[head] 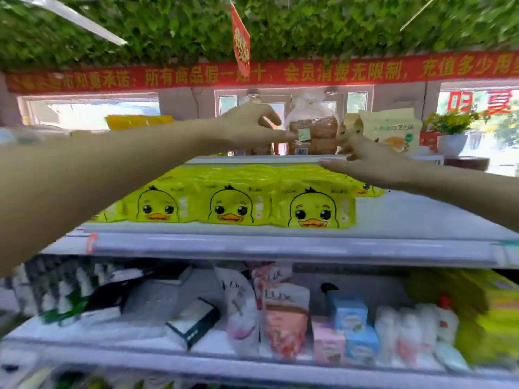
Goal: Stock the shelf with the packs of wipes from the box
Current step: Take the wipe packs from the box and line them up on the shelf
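**Mate:** Where are the wipes lying?

**Me:** The yellow-green film packs of wipes [238,197], each printed with a cartoon duck, are lying flat in a row on the top white metal shelf [421,214]. They're touching side to side, near its front lip. One more is peeking out under my right wrist. The box isn't showing in my view.

**Mate:** And your hands?

**Me:** Both are reaching over the back of the row. My left hand [247,127] is hovering above it, fingers [276,136] loosely spread, gripping nothing. My right hand [370,164] is lower, its fingers splayed and straight, tips just at the shelf's rear rail, also holding nothing.

**Mate:** Which way are the packs pointing?

**Me:** The printed ducks are facing up and toward me, heads to the back, beaks to the front edge. The row is running left to right along the shelf. I'm judging that each pack's long axis is running front to back, though the seams are blurring together.

**Mate:** What's worrying you?

**Me:** The clear bag of brown bread [313,130] is standing just beyond my fingertips, and a careless sweep could be toppling it. The film looks slick too. I'm guessing a forearm dragging back over the row could be sliding a front pack off the lip, onto the pink soap refill pouches [283,313] below.
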### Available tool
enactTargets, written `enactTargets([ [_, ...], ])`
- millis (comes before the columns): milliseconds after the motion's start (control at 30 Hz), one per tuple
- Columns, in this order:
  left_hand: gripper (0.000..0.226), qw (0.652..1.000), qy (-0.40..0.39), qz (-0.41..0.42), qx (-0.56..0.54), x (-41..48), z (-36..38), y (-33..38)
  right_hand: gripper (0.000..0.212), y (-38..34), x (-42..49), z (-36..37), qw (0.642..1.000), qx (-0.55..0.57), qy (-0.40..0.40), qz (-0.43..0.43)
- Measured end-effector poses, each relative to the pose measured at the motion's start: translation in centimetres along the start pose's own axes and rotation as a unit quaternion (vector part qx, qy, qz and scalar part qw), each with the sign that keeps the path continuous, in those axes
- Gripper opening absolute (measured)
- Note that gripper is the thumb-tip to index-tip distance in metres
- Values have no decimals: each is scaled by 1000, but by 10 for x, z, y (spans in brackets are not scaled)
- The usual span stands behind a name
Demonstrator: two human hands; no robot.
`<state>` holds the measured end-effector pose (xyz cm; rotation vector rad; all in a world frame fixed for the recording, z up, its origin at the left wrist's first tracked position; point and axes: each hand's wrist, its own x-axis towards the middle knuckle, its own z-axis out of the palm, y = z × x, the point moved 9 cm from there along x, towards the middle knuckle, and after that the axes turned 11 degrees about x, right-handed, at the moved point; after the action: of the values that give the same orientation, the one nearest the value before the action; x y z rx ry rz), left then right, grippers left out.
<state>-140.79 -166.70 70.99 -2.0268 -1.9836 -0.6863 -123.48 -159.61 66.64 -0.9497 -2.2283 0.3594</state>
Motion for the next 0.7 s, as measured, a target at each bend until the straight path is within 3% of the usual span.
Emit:
enactTargets([
  [100, 53, 998, -2, -23, -64, -50, -8, -26, 75, -53, -22, 37, 999, 6, -37, -37],
  [300, 63, 993, -28, -114, -32, -157, 9, -112, 78, -128, -47, 110, 994, 47, -71, -71],
  [400, 62, 987, -61, -151, -6, -207, 27, -148, 81, -148, -63, 168, 988, 46, -118, -84],
  [533, 56, 972, -45, -225, -43, -262, 48, -184, 85, -158, -86, 238, 977, 60, -183, -91],
  [700, 62, 956, -78, -275, -69, -311, 96, -209, 88, -159, -97, 296, 969, 72, -218, -86],
])
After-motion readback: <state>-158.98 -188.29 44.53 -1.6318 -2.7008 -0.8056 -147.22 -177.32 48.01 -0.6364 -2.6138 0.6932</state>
